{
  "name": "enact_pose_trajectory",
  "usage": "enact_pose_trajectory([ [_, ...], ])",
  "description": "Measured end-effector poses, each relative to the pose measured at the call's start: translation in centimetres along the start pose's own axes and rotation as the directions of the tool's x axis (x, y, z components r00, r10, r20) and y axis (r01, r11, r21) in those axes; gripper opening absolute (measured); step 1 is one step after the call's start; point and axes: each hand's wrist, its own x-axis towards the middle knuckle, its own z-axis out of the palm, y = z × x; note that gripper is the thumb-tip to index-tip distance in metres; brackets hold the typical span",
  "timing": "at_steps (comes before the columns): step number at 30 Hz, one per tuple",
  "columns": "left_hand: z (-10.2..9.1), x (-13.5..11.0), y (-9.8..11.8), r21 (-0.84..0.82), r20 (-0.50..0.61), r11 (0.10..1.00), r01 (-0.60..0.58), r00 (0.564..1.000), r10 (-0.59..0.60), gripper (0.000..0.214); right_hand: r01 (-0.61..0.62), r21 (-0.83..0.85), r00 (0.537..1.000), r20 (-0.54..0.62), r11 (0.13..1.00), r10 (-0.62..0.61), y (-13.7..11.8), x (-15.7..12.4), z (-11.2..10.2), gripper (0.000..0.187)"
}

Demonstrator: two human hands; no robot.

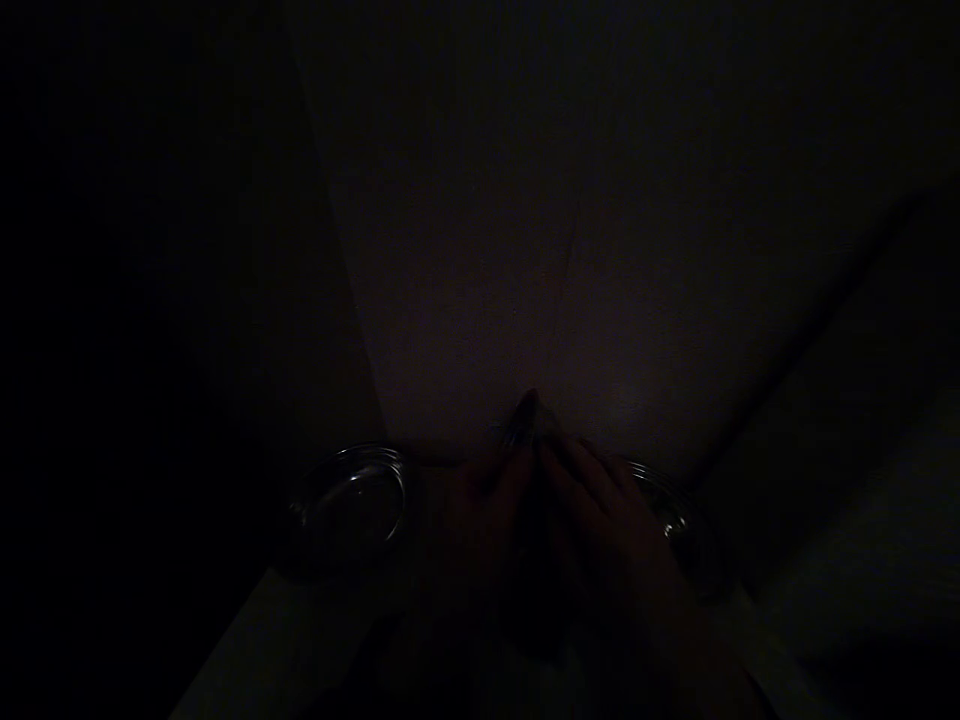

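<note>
Very little light falls on the scene, so details are lost. My left hand (484,505) and my right hand (611,515) are close together at the lower middle, fingers drawn in toward each other. At their fingertips is a small dark, pointed thing (525,425) with a faint shine; its kind cannot be made out. Both hands appear closed on it. Left of my left hand stands a shiny round dish (401,500), with light glinting on its rim. A second shiny dish (675,525) is partly hidden behind my right hand.
The dishes rest on a pale surface (255,640), whose left edge runs slantwise into darkness. Beyond my hands rises a dim, plain wall-like surface (465,300) with a thin line down it. A dark slanting band (810,320) crosses the right side.
</note>
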Motion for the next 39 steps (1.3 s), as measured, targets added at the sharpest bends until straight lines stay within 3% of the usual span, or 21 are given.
enact_pose_trajectory([
  [4, 0.2, -0.3, 0.3, 0.038, -0.07, 0.999, 0.01, 0.998, -0.008, 0.02, 0.009, 0.008, 1.0, -0.005, 1.0, -0.009, 0.0, 0.1, -0.2, 0.046],
  [11, 0.5, -0.4, 0.1, 0.041, 0.037, 0.999, -0.008, 0.999, 0.007, 0.021, -0.117, 0.062, 0.993, 0.009, 0.991, 0.117, 1.5, 1.5, -1.1, 0.039],
  [15, 0.4, -0.3, 0.2, 0.053, -0.015, 0.999, 0.009, 1.0, -0.008, 0.023, -0.053, 0.01, 0.999, 0.002, 0.999, 0.053, 1.0, 1.0, -0.9, 0.039],
  [20, 0.1, -0.1, 0.6, 0.11, -0.098, 0.993, -0.048, 0.993, 0.059, 0.02, 0.065, -0.051, 0.998, -0.007, 0.997, -0.066, -0.2, 0.2, -0.5, 0.042],
  [23, 0.0, -0.2, 0.8, 0.115, -0.089, 0.993, -0.028, 0.995, 0.038, 0.019, 0.059, -0.04, 0.998, 0.018, 0.997, -0.058, -0.1, 0.3, -0.7, 0.042],
  [29, 0.1, -0.1, 0.2, 0.125, -0.028, 0.991, -0.037, 0.999, 0.041, 0.025, -0.068, -0.011, 0.998, 0.006, 0.998, 0.068, 1.1, 0.8, -0.6, 0.041],
  [34, -0.1, 0.5, -0.3, 0.072, -0.1, 0.997, -0.036, 0.994, 0.043, 0.025, 0.068, -0.057, 0.998, 0.009, 0.996, -0.068, -0.3, 0.2, -0.3, 0.042],
  [39, -0.2, 0.2, 0.2, 0.07, -0.114, 0.997, -0.036, 0.993, 0.044, 0.029, 0.066, -0.061, 0.998, 0.01, 0.996, -0.066, -0.7, 0.2, -0.4, 0.043],
])
